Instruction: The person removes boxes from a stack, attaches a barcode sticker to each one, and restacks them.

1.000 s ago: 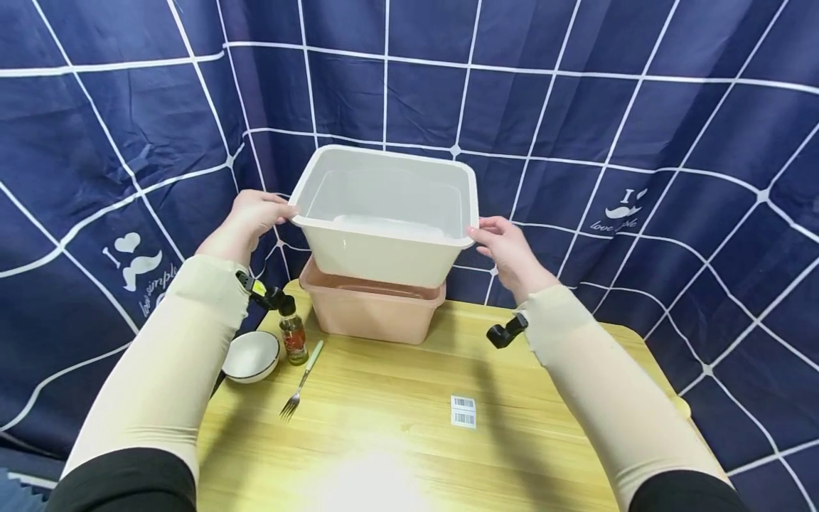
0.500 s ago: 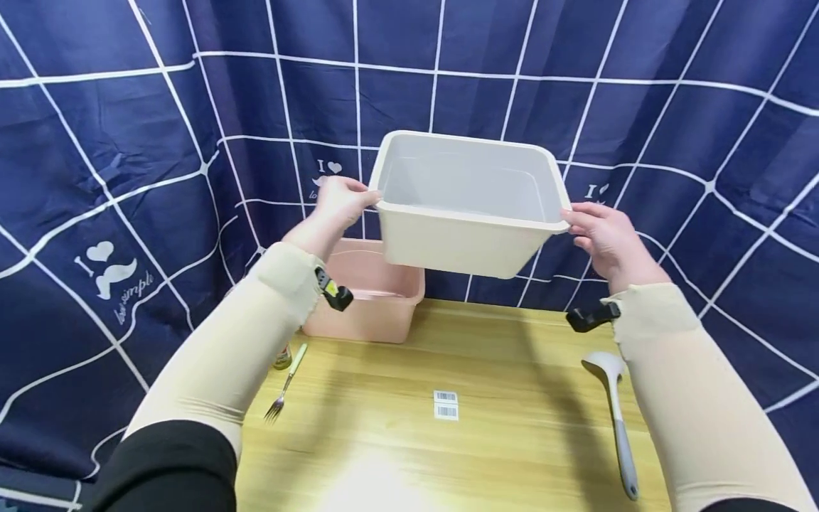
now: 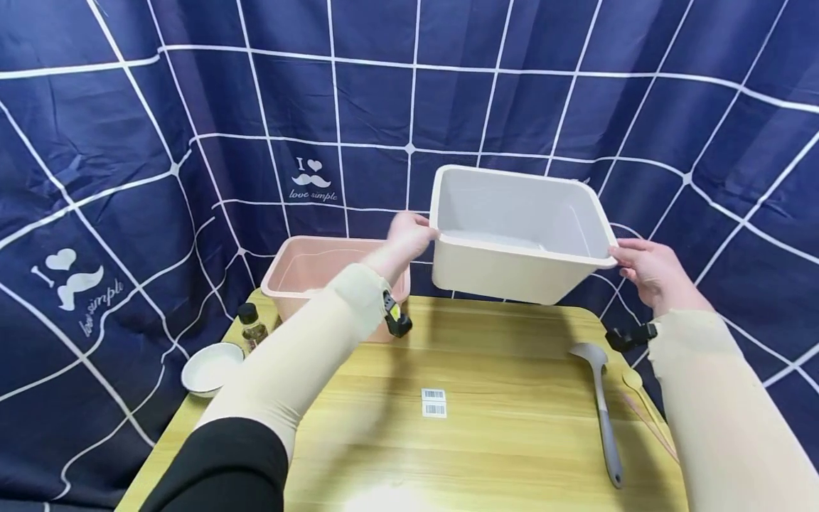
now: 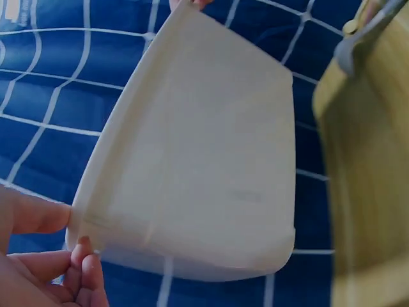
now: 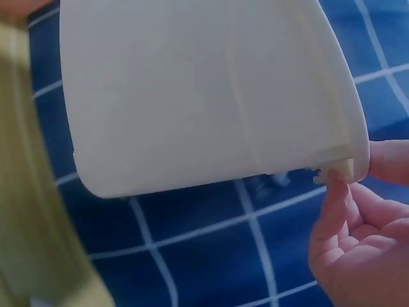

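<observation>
1. The white tub point(image 3: 518, 235) is held clear of the wooden table point(image 3: 486, 434), in the air above its far right part. It is carried roughly level, open side up, and appears empty.
2. The pink tub point(image 3: 307, 274) stands on the far left part of the table, apart from the white tub and to its left. The two tubs are thus separated; as judged from this arrangement, the lifting of the white tub is done and its setting down is not yet done.
3. The left hand point(image 3: 409, 238) is closed on the left rim of the white tub. In the left wrist view the thumb lies against the rim corner and the fingertips point(image 4: 86, 256) are curled beneath it.
4. The right hand point(image 3: 643, 267) is closed on the right rim of the white tub. In the right wrist view the fingertips point(image 5: 335, 185) are pressed up under the rim lip, so a pinching hold is shown rather than a wide spread.
5. Nothing else is held or touched by either hand.
6. On the table below the white tub, a grey ladle point(image 3: 601, 398) lies to the right, with a pale spoon point(image 3: 636, 384) just beside it.
7. At the left edge, a white bowl point(image 3: 211, 366) and a small bottle point(image 3: 252, 327) stand near the pink tub. Two barcode labels point(image 3: 434, 402) are stuck at the table's middle.
</observation>
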A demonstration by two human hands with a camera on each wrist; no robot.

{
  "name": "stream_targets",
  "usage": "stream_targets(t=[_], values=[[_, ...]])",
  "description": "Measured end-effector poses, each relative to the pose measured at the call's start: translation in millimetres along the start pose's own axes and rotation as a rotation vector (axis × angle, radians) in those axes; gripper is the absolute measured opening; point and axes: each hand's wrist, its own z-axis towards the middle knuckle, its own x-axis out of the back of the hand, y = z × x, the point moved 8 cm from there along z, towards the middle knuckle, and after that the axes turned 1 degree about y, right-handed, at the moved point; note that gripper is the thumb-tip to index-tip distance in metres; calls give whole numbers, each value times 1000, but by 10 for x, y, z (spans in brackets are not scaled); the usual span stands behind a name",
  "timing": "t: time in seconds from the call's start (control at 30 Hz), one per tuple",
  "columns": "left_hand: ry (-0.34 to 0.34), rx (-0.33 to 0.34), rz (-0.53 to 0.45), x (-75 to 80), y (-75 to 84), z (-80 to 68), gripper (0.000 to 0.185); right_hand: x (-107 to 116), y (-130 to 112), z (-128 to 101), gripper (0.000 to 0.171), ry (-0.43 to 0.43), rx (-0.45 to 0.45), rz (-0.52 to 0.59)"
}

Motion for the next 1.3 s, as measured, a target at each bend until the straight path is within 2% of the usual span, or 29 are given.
stream_targets(t=[0.1,0.23,0.37,0.57,0.77,0.97,1.13,1.2,1.23,1.3], values=[[-1,19,3,-207,-137,-58,24,120,203,52,25,-3,4,-68],[18,45,17,-411,-386,-123,22,217,481,127,10,10,34,-325],[20,49,25,-563,-644,-180,23,252,759,173,33,24,39,-521],[25,36,89,-709,-902,-302,25,298,1120,200,41,38,-20,-559],[35,22,165,-788,-1007,-422,23,328,1386,183,43,66,-65,-603],[50,-9,245,-821,-1086,-458,19,286,1466,174,42,106,-50,-611],[27,0,207,-841,-1238,-402,12,217,1492,231,44,142,-42,-641],[6,1,187,-837,-1289,-389,12,206,1494,218,45,204,-37,-646],[-8,8,173,-833,-1318,-394,14,213,1465,191,45,272,-16,-648],[-32,9,144,-814,-1373,-430,25,219,1351,104,41,449,89,-620]])
